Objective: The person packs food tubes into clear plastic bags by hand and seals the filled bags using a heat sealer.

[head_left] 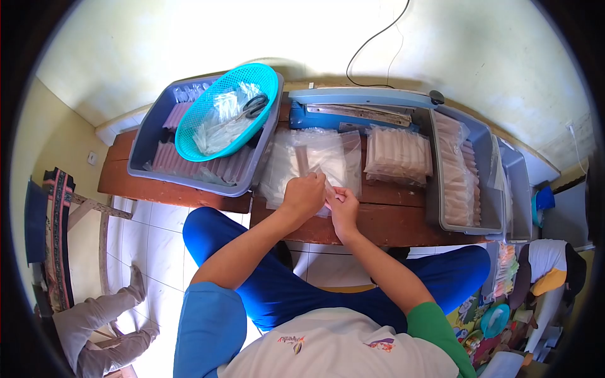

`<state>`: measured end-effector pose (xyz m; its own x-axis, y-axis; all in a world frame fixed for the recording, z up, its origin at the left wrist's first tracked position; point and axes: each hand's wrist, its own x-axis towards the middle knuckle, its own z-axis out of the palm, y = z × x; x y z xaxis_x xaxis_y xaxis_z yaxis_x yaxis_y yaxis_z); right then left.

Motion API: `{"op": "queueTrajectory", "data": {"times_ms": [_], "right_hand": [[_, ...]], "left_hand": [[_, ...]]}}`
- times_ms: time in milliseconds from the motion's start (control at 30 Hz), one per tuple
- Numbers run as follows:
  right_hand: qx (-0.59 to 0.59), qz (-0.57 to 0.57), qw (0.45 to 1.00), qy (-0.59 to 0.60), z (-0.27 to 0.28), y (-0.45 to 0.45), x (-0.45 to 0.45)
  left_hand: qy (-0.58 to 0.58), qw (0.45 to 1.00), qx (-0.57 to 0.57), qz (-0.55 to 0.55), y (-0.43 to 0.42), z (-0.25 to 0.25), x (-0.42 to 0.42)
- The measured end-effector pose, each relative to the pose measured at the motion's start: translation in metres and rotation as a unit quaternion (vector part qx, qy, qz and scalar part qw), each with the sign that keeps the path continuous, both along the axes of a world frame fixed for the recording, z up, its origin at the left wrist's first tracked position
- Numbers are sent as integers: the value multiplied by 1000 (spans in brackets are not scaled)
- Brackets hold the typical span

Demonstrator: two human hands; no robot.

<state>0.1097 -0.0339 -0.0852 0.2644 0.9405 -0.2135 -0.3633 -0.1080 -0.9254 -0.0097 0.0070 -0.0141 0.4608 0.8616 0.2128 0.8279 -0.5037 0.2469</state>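
Note:
My left hand point(305, 195) is closed above the table, fingers curled over a slim pinkish-brown strip in clear plastic point(329, 189). At the strip's lower end, the fingers of my right hand point(343, 210) pinch together, close beside the left. Beneath both hands lies a pile of clear plastic bags point(343, 160). Another flat brownish strip point(302, 160) rests on the pile just beyond my left hand. To the right sits a stack of packs of pinkish tubes point(398, 153). A blue bag sealer point(359, 113) stands behind the bags.
On the left, a turquoise basket point(272, 85) with plastic sleeves and scissors point(254, 106) rests on a grey tub point(140, 151) of packs. Another grey tub point(491, 189) stands right. A person's legs point(104, 321) show lower left; another person point(548, 264) is lower right.

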Motion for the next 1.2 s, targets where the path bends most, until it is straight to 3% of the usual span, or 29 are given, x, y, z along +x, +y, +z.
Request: {"op": "queueTrajectory", "data": {"times_ms": [100, 200, 267, 300, 367, 700, 967, 1200], "right_hand": [[-34, 5, 999, -41, -14, 16, -4], [7, 3, 998, -68, -33, 29, -2], [45, 72, 967, -242, -35, 36, 5], [46, 73, 966, -243, -24, 36, 8], [37, 132, 886, -443, 10, 36, 14], [132, 243, 815, -509, 27, 55, 27], [138, 319, 689, -636, 11, 78, 36], [153, 304, 660, -670, -9, 87, 39]], "left_hand": [[-2, 1000, -1, -1, 0, 2, 0], [-3, 1000, -1, -4, 0, 2, -1], [-5, 1000, 2, -8, 0, 1, -1], [-1, 1000, -1, -9, -1, 3, -1], [2, 1000, -4, -7, -1, 5, -1], [5, 1000, -13, -9, -1, 0, -1], [18, 1000, -18, -19, -1, 2, 0], [31, 999, -27, -24, -2, 3, 0]]}}
